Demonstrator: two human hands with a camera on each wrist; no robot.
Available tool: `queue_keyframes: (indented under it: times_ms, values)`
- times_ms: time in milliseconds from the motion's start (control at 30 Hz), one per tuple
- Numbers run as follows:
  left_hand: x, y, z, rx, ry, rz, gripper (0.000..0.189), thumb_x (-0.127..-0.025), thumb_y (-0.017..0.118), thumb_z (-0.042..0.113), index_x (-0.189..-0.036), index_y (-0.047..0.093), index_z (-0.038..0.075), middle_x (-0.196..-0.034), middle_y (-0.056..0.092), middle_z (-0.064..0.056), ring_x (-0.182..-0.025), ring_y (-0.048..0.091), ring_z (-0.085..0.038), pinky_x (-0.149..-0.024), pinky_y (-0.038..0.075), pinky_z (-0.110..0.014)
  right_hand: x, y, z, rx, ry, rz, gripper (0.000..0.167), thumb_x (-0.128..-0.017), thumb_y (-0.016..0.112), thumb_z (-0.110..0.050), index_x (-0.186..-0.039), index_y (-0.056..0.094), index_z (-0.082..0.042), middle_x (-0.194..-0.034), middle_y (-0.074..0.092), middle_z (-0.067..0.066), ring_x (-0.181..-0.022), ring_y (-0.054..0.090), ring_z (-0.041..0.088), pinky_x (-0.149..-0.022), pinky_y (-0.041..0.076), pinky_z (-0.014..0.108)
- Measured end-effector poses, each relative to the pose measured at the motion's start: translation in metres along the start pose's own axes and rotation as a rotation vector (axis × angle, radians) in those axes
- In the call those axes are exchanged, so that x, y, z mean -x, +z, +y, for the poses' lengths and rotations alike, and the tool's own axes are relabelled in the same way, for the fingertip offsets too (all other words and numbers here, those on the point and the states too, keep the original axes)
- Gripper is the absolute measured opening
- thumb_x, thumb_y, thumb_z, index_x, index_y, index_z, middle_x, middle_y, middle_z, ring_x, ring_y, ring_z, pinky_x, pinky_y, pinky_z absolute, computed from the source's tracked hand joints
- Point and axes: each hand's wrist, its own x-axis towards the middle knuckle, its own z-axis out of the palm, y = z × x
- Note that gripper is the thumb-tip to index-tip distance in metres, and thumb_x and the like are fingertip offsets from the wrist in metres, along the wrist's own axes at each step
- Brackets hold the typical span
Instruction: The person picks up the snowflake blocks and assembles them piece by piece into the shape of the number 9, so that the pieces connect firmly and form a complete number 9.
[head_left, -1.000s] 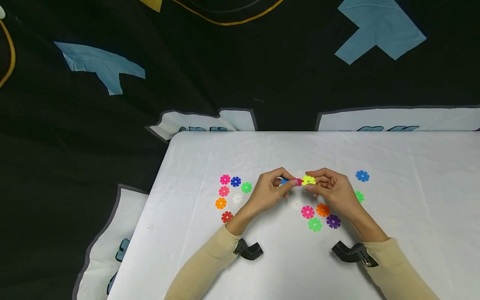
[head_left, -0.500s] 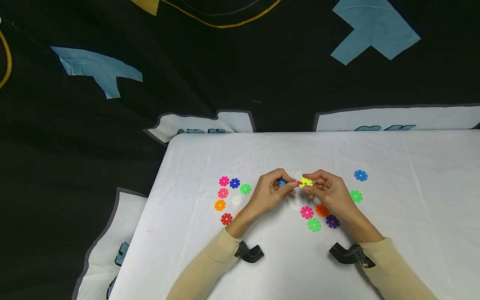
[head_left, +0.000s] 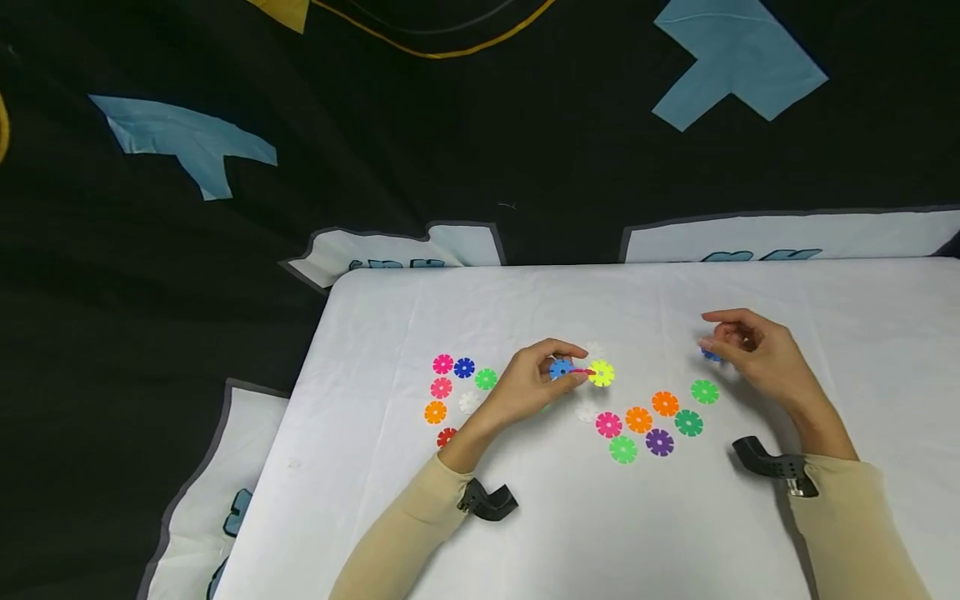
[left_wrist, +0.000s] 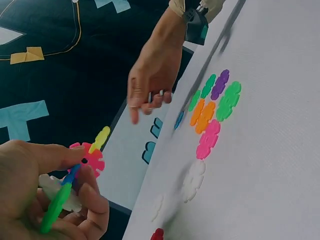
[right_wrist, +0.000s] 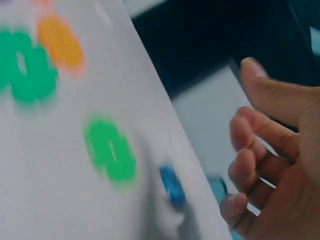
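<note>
My left hand (head_left: 536,382) pinches a chain of interlocked notched plastic discs, raised over the table. In the left wrist view a pink disc (left_wrist: 95,161) sits at the fingertips, with a yellow disc (left_wrist: 101,138) slotted into its far side. A blue disc (head_left: 561,368), a green disc (left_wrist: 56,207) and a white disc (left_wrist: 48,184) continue the chain inside the hand, partly hidden by fingers. On the right, my right hand (head_left: 765,358) hovers with thumb and fingers apart, holding nothing. Below its fingertips lies another blue disc (right_wrist: 173,187), partly covered in the head view.
Several loose discs lie mid-table, among them a purple disc (head_left: 659,442), a pink disc (head_left: 608,424) and an orange disc (head_left: 664,404). Another group, including a dark blue disc (head_left: 463,367), lies left of my left arm. A black curtain (head_left: 420,142) hangs behind the white table (head_left: 525,542).
My right hand has let go of the yellow disc and moved right to above the loose blue disc. The yellow disc stays joined to the chain in my left hand.
</note>
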Motion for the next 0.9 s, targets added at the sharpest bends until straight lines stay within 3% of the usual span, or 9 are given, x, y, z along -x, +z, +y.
queue_keyframes:
  times_ms: [167, 400, 567, 900]
  values:
    - [0.001, -0.001, -0.001, -0.042, -0.001, 0.004, 0.027, -0.09, 0.072, 0.023, -0.116, 0.07, 0.015, -0.105, 0.063, -0.003, -0.083, 0.049, -0.012, -0.068, 0.041, -0.019, 0.001, -0.017, 0.018, 0.157, 0.067, 0.007, 0.04, -0.09, 0.073, -0.022, -0.121, 0.062, 0.001, -0.084, 0.053, 0.004, -0.072, 0.042, 0.009, -0.057, 0.034, 0.02]
    - [0.001, -0.003, -0.002, -0.01, 0.02, -0.028, 0.035, -0.092, 0.069, 0.019, -0.126, 0.064, 0.012, -0.091, 0.051, -0.003, -0.069, 0.048, -0.013, -0.061, 0.04, -0.021, 0.0, -0.014, 0.028, 0.354, 0.086, -0.032, 0.046, -0.086, 0.077, -0.026, -0.12, 0.064, 0.002, -0.084, 0.054, 0.009, -0.076, 0.044, 0.02, -0.059, 0.035, 0.022]
    - [-0.001, -0.002, -0.003, 0.046, 0.018, -0.074, 0.038, -0.093, 0.068, 0.015, -0.129, 0.06, 0.009, -0.088, 0.047, -0.006, -0.053, 0.048, -0.014, -0.054, 0.043, -0.021, 0.0, -0.01, 0.026, 0.396, 0.066, -0.045, 0.04, -0.084, 0.079, -0.022, -0.113, 0.066, 0.003, -0.083, 0.052, 0.009, -0.077, 0.045, 0.023, -0.06, 0.035, 0.028]
    - [0.0, -0.001, -0.005, 0.056, 0.005, -0.122, 0.038, -0.09, 0.071, 0.01, -0.127, 0.061, 0.012, -0.09, 0.051, -0.007, -0.053, 0.051, -0.015, -0.056, 0.046, -0.022, 0.001, -0.005, 0.025, 0.379, 0.046, -0.039, 0.034, -0.084, 0.077, -0.014, -0.105, 0.055, 0.003, -0.083, 0.054, 0.012, -0.076, 0.046, 0.025, -0.061, 0.036, 0.028]
